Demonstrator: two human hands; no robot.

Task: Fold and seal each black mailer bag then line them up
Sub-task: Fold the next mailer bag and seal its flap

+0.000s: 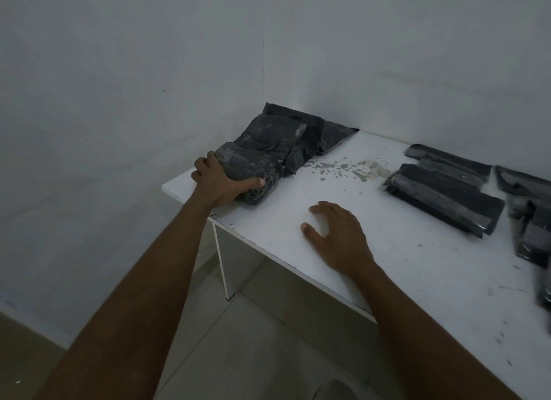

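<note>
At ten o'clock, a mailer bag (pixel 247 161) is clasped in the left hand (pixel 219 184), probably for drawing nearer. The right hand (pixel 338 235) is laid flat, empty, on the table (pixel 402 274).

A white table (pixel 402 265) (grey stains (pixel 337 168) near its back edge) stands on tiled floor (pixel 253 355).

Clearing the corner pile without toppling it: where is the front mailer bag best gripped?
Grip the front mailer bag by its rounded near end, from the table's near-left edge: that end bulges free, the far end butts against the pile. The left hand holds it there.
</note>
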